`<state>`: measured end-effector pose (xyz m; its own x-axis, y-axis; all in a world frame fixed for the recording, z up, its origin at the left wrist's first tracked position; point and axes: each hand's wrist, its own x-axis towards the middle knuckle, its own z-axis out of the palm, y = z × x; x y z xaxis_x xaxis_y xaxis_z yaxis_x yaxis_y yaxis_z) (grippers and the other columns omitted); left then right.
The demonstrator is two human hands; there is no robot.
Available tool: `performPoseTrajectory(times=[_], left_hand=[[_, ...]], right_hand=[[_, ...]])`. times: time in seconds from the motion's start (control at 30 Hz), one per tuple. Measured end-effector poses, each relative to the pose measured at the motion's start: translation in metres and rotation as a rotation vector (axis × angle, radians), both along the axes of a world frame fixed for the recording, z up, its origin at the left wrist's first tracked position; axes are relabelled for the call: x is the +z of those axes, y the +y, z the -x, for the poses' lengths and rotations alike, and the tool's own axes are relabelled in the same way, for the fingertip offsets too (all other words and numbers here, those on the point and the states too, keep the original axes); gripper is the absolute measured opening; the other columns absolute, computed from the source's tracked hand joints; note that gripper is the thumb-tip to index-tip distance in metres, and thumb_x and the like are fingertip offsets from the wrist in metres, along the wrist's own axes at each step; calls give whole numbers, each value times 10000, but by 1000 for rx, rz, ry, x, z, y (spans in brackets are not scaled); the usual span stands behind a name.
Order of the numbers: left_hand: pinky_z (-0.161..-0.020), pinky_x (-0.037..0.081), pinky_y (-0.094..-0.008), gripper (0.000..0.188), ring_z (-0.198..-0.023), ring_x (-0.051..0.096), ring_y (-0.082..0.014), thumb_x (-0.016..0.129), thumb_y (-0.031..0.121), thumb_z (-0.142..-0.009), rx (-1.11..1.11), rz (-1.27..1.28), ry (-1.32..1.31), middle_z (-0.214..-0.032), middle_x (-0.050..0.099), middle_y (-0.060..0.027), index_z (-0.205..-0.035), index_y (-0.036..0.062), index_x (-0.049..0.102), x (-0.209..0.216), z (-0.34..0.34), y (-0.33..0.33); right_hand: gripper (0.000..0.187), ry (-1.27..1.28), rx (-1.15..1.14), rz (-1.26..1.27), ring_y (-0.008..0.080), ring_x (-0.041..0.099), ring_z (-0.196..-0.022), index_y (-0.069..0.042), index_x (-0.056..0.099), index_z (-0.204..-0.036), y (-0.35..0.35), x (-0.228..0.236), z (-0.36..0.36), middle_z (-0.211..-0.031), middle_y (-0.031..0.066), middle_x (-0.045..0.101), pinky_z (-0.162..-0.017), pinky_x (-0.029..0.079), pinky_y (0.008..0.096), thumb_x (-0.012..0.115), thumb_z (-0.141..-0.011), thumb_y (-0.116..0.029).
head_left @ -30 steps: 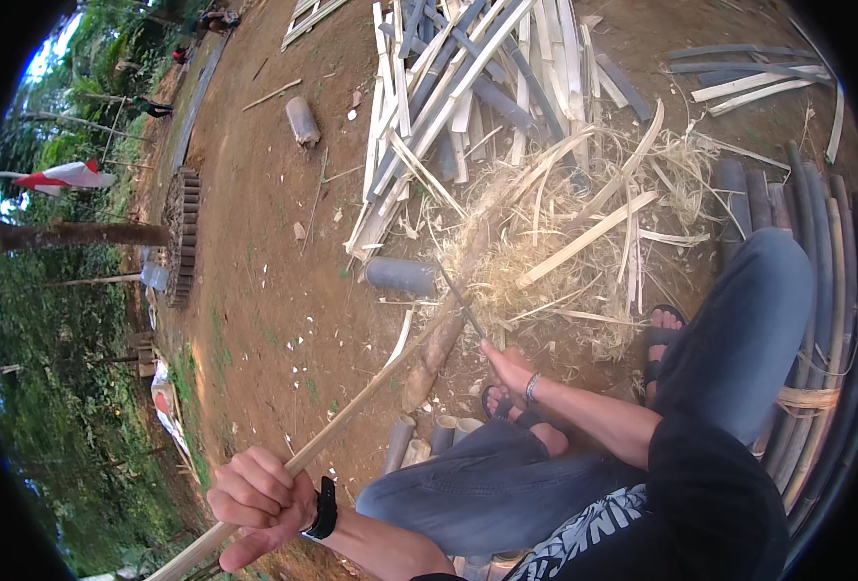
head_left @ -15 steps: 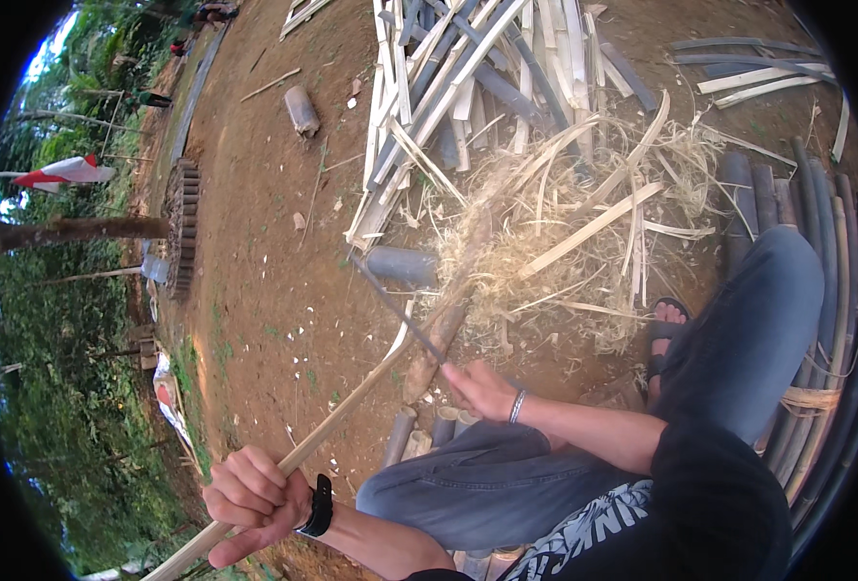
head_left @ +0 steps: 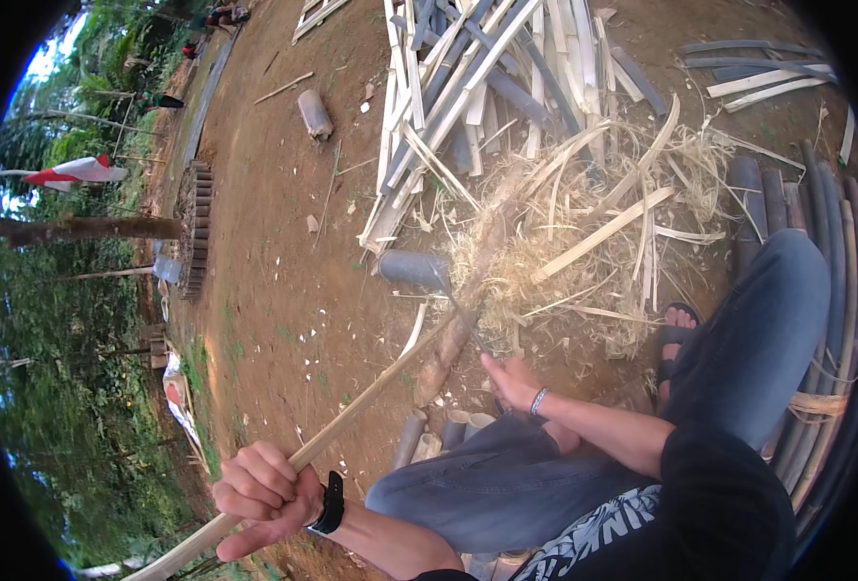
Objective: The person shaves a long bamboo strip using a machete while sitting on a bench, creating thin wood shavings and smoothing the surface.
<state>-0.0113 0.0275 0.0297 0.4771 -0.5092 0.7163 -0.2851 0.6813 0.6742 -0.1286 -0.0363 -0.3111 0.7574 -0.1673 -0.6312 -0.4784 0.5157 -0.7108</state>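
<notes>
My left hand (head_left: 266,492) is closed round a long pale bamboo strip (head_left: 366,399), which slants from the lower left up to a wooden log (head_left: 441,366) on the ground. My right hand (head_left: 514,382) grips a long, thin, dark-bladed knife (head_left: 474,335); its handle is hidden in the fist. The blade is smeared by motion and crosses near the strip's far end, over the log. Whether its edge touches the strip I cannot tell. Curly bamboo shavings (head_left: 584,261) are heaped around the log's far part.
Split bamboo strips (head_left: 448,107) are piled ahead. A dark bamboo piece (head_left: 413,268) lies left of the log, with short bamboo tubes (head_left: 408,441) near my knee. Bundled bamboo poles (head_left: 833,281) lie along the right. A short log (head_left: 314,114) rests on the dirt.
My right hand and the knife have moved right, and the blade has swung away from the left side. My left hand still holds the strip. The whole view has shifted slightly.
</notes>
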Motion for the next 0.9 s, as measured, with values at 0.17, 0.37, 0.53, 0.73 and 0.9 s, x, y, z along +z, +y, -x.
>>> performPoseTrajectory(times=[0.17, 0.37, 0.53, 0.73, 0.9], left_hand=[[-306, 154, -155, 627, -290, 208, -18, 615, 541, -835, 17, 12, 17, -369, 259, 78, -477, 137, 295, -2, -2, 4], [-310, 146, -160, 634, -300, 194, -21, 620, 547, -828, 48, 11, 37, -375, 241, 74, -484, 138, 279, 0, 0, 6], [-312, 147, -161, 636, -302, 193, -21, 620, 548, -827, 42, 6, 20, -376, 235, 71, -486, 140, 271, -5, -3, 4], [-318, 147, -167, 642, -305, 194, -21, 625, 569, -811, 78, -13, -2, -378, 236, 72, -486, 140, 276, 2, 0, 9], [-345, 140, -166, 624, -317, 201, -14, 621, 576, -809, 44, -41, -5, -408, 221, 71, -507, 159, 269, -1, -1, 5]], right_hand=[[749, -408, -25, 166, 140, 380, -381, -55, 365, -417, -2, 84, 3, -388, 29, 340, -404, 320, 385, 367, -904, -624], [720, -74, -89, -117, 129, 403, -354, -101, 351, -420, 2, -16, 8, -401, 14, 380, -402, 362, 343, 351, -911, -628], [692, -306, -34, 30, 110, 435, -349, -119, 396, -459, 6, 21, 4, -426, 18, 436, -377, 392, 306, 367, -892, -658], [669, -77, -148, -296, 133, 457, -335, -101, 396, -477, -3, -2, -4, -400, 10, 404, -361, 406, 299, 422, -893, -625], [605, 17, -45, 11, 130, 378, -319, -97, 345, -534, -9, -16, 0, -426, 16, 370, -357, 384, 317, 438, -924, -549]])
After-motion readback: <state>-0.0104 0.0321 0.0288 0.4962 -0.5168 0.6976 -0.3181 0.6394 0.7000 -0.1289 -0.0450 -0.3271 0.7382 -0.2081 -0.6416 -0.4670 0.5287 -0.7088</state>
